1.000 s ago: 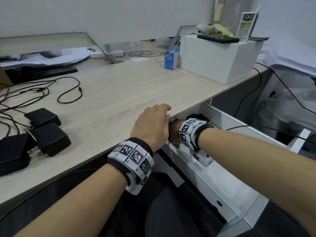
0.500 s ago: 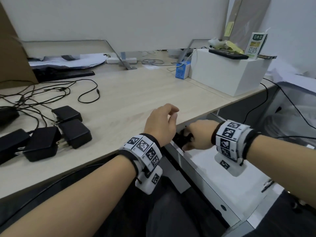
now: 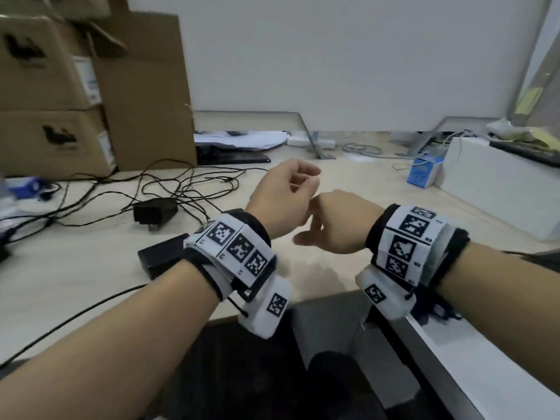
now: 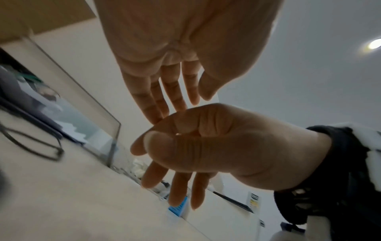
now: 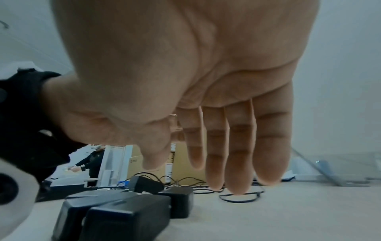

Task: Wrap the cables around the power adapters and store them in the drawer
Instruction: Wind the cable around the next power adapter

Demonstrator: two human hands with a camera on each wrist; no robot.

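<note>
Both your hands hang empty over the worktop (image 3: 100, 268): your left hand (image 3: 280, 201) is loosely curled round nothing, and your right hand (image 3: 336, 227) has its fingers (image 5: 237, 146) straight and relaxed, pointing down. The power adapters (image 5: 115, 215) still to be done lie to your left on the worktop, black blocks close together, one adapter (image 3: 154, 211) further back with its prongs toward you, and their cables (image 3: 181, 189) trail behind in a loose tangle. The drawer (image 3: 472, 368) stands open at your right, below the worktop edge; what it holds is hard to make out from here. Expect each block to be rigid, fairly dense for its size, and smooth-sided, so take it across its broad flat faces and keep clear of the metal prongs. The cable looks thin, limp and springy, so it will likely uncoil unless you keep tension on it; pinch it close to where it leaves the block and wind from there. Since the cords cross one another, lift one block gently first to see which strand follows it.
</note>
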